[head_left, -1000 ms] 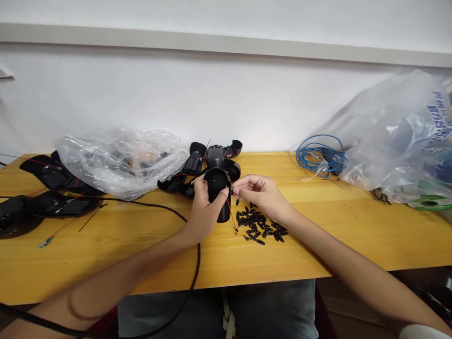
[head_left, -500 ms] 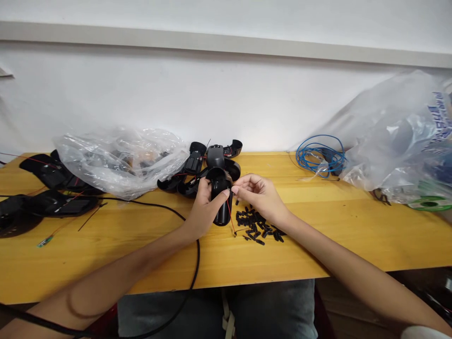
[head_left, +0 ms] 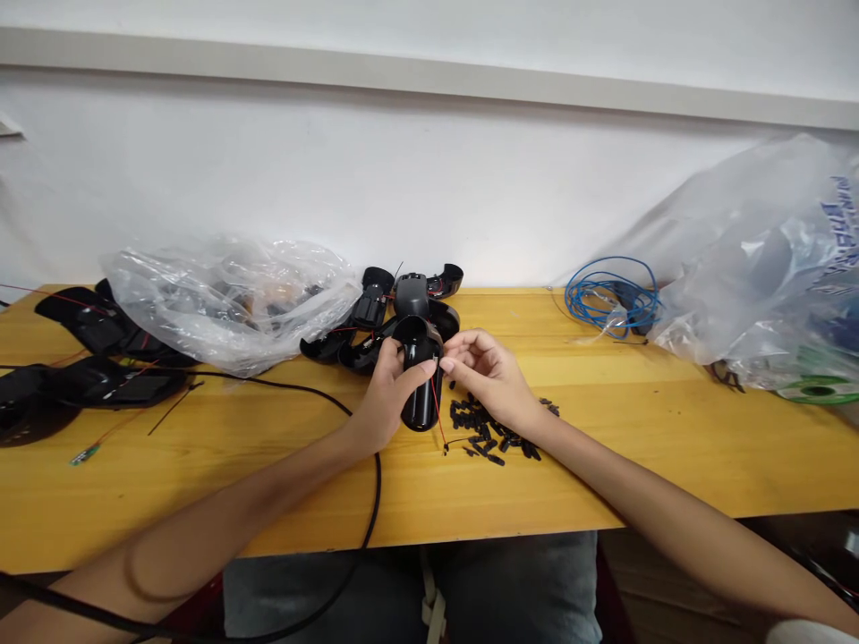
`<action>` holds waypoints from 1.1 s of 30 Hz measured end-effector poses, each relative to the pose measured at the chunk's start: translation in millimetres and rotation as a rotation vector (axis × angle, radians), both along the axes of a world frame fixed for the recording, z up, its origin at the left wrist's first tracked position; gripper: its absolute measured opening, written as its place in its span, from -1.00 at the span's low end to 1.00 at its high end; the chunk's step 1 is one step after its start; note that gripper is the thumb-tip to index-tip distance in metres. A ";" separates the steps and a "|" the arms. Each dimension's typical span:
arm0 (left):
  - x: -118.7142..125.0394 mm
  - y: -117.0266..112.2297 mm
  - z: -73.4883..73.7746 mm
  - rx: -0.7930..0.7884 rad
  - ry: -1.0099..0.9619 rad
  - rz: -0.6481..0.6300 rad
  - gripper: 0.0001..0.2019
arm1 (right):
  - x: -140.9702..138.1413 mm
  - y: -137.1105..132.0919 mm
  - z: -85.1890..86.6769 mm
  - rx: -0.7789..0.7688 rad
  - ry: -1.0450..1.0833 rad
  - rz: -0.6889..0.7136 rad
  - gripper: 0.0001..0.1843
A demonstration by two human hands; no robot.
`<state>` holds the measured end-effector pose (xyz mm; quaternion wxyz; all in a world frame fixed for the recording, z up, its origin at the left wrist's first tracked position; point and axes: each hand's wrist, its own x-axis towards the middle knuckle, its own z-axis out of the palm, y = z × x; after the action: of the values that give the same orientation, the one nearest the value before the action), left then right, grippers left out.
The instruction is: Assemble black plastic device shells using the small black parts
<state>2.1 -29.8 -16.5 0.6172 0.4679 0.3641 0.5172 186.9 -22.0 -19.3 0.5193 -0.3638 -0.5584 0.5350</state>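
Observation:
My left hand (head_left: 382,402) is wrapped round a glossy black curved plastic shell (head_left: 421,407), its thumb pressed on the shell's front. Fingertips of my right hand (head_left: 493,376) are pinched together at the shell's right edge; whatever is between them is too small to make out. From beside the left thumb a thin red wire (head_left: 439,419) hangs down to the table, ending in a small dark tip. Many small black plastic pieces (head_left: 487,427) lie loose below my right hand.
More black shells with wires (head_left: 370,309) lie behind my hands and at the left (head_left: 121,389). A clear plastic bag (head_left: 228,304) sits left, a larger one (head_left: 744,268) right, beside a coiled blue cable (head_left: 610,300). A black cable (head_left: 378,501) loops across the left forearm.
Both hands keep almost the same place and grip on the shell. The right hand has shifted very slightly, and the view has moved a little.

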 end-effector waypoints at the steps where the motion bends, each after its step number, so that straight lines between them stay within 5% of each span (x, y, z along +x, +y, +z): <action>1: -1.6 0.5 1.1 0.010 0.008 -0.038 -0.49 | 1.0 0.4 0.4 -0.008 0.019 0.016 -0.48; 8: -14.8 4.0 33.0 0.259 0.328 -0.167 -0.44 | 11.7 2.1 3.3 -0.055 0.108 0.237 -0.28; 12: -19.3 1.6 45.6 0.269 0.365 -0.140 -0.14 | 11.5 1.3 2.9 -0.092 0.124 0.296 -0.14; 17: -18.9 0.9 45.6 0.160 0.240 -0.193 0.18 | 9.5 0.5 4.9 -0.094 0.099 0.298 -0.13; 25: -19.0 6.1 32.5 0.459 0.361 -0.136 -0.11 | 18.0 1.4 7.8 -0.001 0.006 0.311 -0.22; 33: -20.9 3.9 40.8 0.392 0.266 -0.262 0.04 | 13.3 -5.7 13.0 0.109 -0.044 0.190 -0.12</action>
<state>-18.8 -25.9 24.3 0.5232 0.6854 0.2714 0.4275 200.2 -27.7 -6.3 0.4727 -0.2920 -0.6298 0.5428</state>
